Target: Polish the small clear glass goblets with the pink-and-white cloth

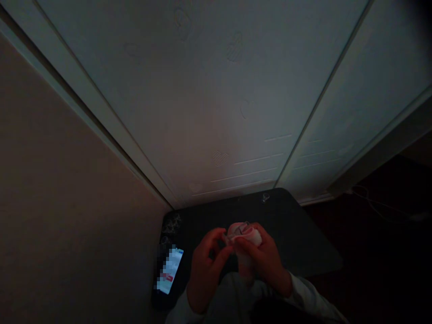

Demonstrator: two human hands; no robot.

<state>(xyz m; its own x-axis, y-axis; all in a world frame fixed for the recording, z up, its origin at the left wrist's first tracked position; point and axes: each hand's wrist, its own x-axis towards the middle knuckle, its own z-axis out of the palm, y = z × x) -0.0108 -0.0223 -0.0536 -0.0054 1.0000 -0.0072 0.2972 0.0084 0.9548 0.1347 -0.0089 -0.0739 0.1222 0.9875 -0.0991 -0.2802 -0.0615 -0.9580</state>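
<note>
My right hand (266,254) is closed around a soft, pink-and-white folded cloth (251,236), which looks rolled at its top. The dim light hides what kind of cloth it is. At the cloth's left edge my left hand (211,256) pinches with thumb and forefinger on a small clear piece (228,238), perhaps a plastic clip. Another thin, clear-looking piece (243,227) shows on top of the cloth. Both hands are over the near part of a dark table (303,238).
Several small clear pieces (171,223) lie at the table's left corner, and one clear piece (265,197) rests near its back edge. A lit phone (173,270) lies at left. White panels (216,112) stand behind; a pale cable (378,207) runs at right.
</note>
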